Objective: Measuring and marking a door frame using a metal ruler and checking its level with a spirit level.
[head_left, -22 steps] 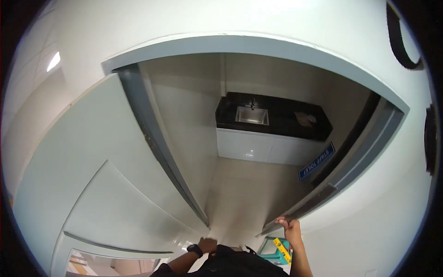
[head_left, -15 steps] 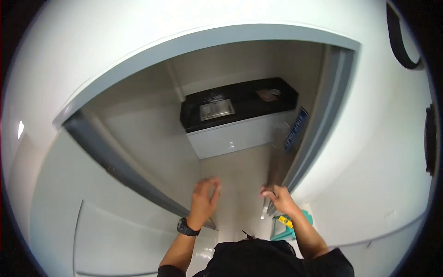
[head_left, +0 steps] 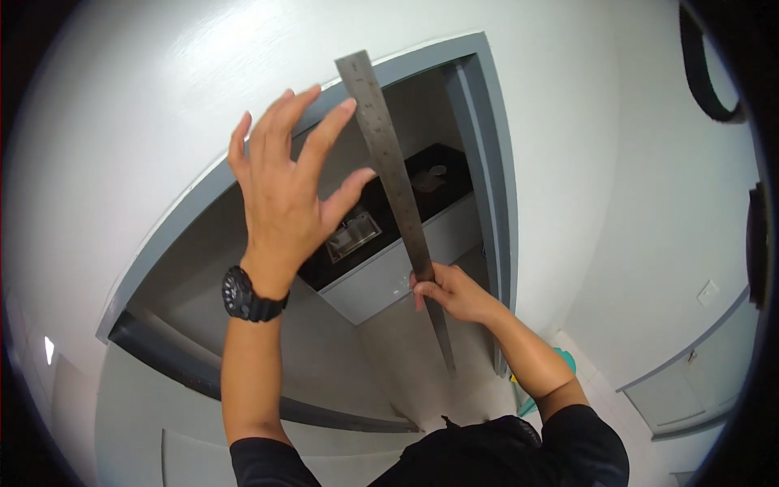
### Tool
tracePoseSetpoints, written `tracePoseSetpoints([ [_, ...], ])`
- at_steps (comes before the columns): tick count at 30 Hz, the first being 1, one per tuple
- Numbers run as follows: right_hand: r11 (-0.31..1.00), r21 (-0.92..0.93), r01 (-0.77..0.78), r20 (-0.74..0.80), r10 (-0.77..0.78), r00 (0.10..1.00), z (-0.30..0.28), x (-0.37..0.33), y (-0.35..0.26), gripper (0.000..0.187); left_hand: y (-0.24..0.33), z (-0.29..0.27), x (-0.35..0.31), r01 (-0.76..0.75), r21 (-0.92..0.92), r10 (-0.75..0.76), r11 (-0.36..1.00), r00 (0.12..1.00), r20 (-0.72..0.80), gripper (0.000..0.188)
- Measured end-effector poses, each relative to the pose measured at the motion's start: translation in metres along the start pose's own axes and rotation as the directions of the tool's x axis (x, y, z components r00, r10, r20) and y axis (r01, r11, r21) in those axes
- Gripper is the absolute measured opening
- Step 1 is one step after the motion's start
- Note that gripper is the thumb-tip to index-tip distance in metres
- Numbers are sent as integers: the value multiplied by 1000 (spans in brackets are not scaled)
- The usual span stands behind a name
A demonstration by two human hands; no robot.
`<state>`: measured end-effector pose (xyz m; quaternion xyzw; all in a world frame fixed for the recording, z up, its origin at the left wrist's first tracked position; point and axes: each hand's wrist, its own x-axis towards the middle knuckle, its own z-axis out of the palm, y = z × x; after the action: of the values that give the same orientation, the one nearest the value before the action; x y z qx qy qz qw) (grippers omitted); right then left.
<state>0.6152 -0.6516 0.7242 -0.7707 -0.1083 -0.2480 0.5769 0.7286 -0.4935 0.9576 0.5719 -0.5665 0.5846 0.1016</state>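
A long steel ruler (head_left: 393, 170) with engraved markings stands tilted in front of the doorway, its upper end leaning left and its lower end reaching down toward the floor. Below its middle, my right hand (head_left: 456, 292) is closed around it. My left hand (head_left: 284, 178) is raised beside the upper part, fingers spread and holding nothing. The index fingertip and thumb tip come close to the ruler's left edge; whether they touch it I cannot tell. A black watch (head_left: 243, 296) is on my left wrist.
A grey door frame (head_left: 497, 178) surrounds the opening, with white wall (head_left: 560, 162) on either side. Inside stand a black counter (head_left: 442, 166) and a steel sink (head_left: 355, 235). By my right forearm, a green stool (head_left: 565, 361) is partly hidden. Another door (head_left: 690, 381) is at the right.
Both hands have risen from low in the doorway. My left hand has spread its fingers, and the steel ruler now shows clearly in my right hand. The view has turned, tilting the doorway.
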Motion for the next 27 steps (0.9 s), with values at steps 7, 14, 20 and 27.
tracePoseSetpoints([
  [7, 980, 198, -31, 19, 28, 999, -16, 36, 26, 28, -25, 29, 30, 0, 111, 7, 994, 998, -64, 69],
  [14, 977, 210, -32, 61, 19, 998, -13, 50, 31, 38, -42, 30, 26, 35, 161, -30, 986, 999, -36, 71],
  [20, 977, 210, 21, -22, -17, 1000, -6, 49, 18, 40, -40, 27, 23, 73, 153, -62, 985, 995, -77, 76],
  [27, 956, 137, 260, -273, -216, 937, 13, 51, 20, 33, -43, 22, 26, 87, -95, -96, 992, 990, -99, 88],
])
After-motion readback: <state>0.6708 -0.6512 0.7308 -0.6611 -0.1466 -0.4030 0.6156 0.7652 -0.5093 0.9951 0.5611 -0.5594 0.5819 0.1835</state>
